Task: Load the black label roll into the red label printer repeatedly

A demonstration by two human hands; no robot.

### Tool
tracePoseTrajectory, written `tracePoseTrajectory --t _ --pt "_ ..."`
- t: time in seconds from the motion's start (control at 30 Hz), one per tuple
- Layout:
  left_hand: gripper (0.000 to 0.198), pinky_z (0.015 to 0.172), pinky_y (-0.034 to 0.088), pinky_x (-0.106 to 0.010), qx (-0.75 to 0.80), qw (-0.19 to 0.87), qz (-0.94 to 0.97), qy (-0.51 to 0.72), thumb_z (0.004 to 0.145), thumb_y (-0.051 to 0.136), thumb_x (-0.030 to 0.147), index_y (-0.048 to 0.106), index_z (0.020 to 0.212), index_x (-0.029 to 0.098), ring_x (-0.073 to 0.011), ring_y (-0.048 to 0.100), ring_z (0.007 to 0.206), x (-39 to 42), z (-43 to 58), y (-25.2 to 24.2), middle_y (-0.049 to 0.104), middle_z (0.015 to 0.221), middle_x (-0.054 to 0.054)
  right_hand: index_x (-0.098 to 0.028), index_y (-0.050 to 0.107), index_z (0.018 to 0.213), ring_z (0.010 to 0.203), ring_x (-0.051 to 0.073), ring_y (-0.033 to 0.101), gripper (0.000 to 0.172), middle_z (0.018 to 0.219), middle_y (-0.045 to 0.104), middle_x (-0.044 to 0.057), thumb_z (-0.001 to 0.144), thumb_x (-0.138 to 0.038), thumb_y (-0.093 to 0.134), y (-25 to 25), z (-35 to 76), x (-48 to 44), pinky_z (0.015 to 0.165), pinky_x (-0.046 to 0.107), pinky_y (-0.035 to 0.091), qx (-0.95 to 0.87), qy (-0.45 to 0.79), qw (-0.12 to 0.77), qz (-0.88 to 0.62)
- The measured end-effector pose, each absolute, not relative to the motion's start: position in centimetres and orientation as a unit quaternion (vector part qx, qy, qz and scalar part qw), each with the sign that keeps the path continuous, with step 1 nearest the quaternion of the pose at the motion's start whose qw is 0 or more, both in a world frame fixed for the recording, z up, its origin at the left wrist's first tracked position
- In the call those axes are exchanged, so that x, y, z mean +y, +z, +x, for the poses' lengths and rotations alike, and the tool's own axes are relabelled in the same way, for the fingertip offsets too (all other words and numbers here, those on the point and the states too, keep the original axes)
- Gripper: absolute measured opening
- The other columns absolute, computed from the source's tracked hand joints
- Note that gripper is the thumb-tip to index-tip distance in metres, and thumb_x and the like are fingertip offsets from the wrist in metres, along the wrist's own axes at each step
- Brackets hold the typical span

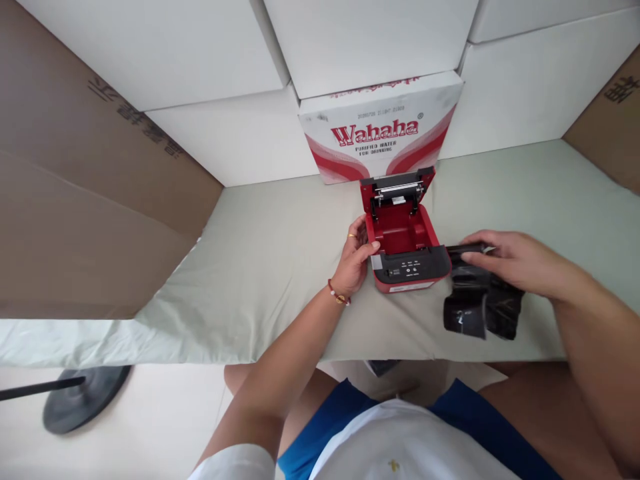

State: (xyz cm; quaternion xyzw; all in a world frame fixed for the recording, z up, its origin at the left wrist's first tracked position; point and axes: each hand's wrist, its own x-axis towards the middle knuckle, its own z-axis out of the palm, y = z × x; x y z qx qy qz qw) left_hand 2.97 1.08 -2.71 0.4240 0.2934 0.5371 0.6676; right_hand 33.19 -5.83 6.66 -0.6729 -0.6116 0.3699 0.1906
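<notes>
A small red printer [406, 248] with its lid swung open stands on the pale green table cover [260, 267]; its paper bay looks empty. My left hand [356, 260] rests against the printer's left side, fingers curled on its edge. My right hand [505, 257] is just right of the printer, fingers closed on the top of a crumpled black plastic wrapper [480, 297] that hangs down to the table.
A white and red Wahaha carton [380, 127] stands right behind the printer, among plain white boxes [210, 67]. Brown cardboard [75, 200] closes the left side. A black round stand base [85, 397] is on the floor at lower left.
</notes>
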Motion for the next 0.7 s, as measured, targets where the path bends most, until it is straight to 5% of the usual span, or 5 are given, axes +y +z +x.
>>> tracePoseTrajectory --t 0.1,0.23,0.37,0.53,0.7 --pt "0.077 0.131 0.039 -0.047 0.295 0.664 0.433 0.534 0.073 0.095 0.047 0.06 0.14 0.034 -0.0289 0.051 0.152 1.1 2.8 -2.8 0.056 0.16 -0.004 -0.023 0.077 0.126 0.054 0.02 0.054 0.067 0.06 0.064 -0.001 0.086 -0.075 0.063 5.0 32.7 -6.5 0.055 0.034 0.041 -0.627 0.327 0.171 -0.686" --pt "0.075 0.128 0.042 -0.047 0.292 0.656 0.457 0.525 0.078 0.091 0.049 0.057 0.143 0.035 -0.0283 0.053 0.15 1.1 2.6 -3.0 0.055 0.162 -0.004 -0.029 0.08 0.121 0.065 0.021 0.058 0.046 0.075 0.072 0.002 0.091 -0.061 0.065 5.8 35.4 -8.4 0.066 0.038 0.043 -0.557 0.217 0.264 -0.757" --pt "0.075 0.124 0.046 -0.045 0.298 0.659 0.447 0.526 0.077 0.092 0.047 0.058 0.142 0.035 -0.028 0.055 0.148 1.1 2.6 -2.9 0.055 0.162 -0.004 -0.033 0.083 0.105 0.074 0.026 0.064 0.025 0.081 0.076 0.006 0.085 -0.045 0.074 5.4 39.7 -9.6 0.074 0.044 0.046 -0.562 0.163 0.172 -0.792" --pt "0.075 0.121 0.048 -0.045 0.302 0.657 0.445 0.528 0.076 0.093 0.048 0.059 0.141 0.034 -0.0288 0.055 0.147 1.0 2.7 -2.8 0.056 0.161 -0.004 -0.034 0.086 0.102 0.109 0.035 0.071 0.027 0.115 0.083 0.013 0.083 -0.049 0.075 3.0 41.1 -9.4 0.095 0.048 0.052 -0.628 0.201 0.134 -0.74" --pt "0.073 0.12 0.048 -0.043 0.303 0.661 0.437 0.529 0.076 0.093 0.046 0.059 0.14 0.034 -0.0278 0.055 0.145 0.9 2.7 -2.5 0.057 0.158 -0.003 -0.034 0.088 0.091 0.09 0.033 0.074 0.031 0.097 0.084 0.015 0.076 -0.058 0.075 5.5 40.6 -9.9 0.083 0.046 0.058 -0.677 0.183 0.129 -0.701"
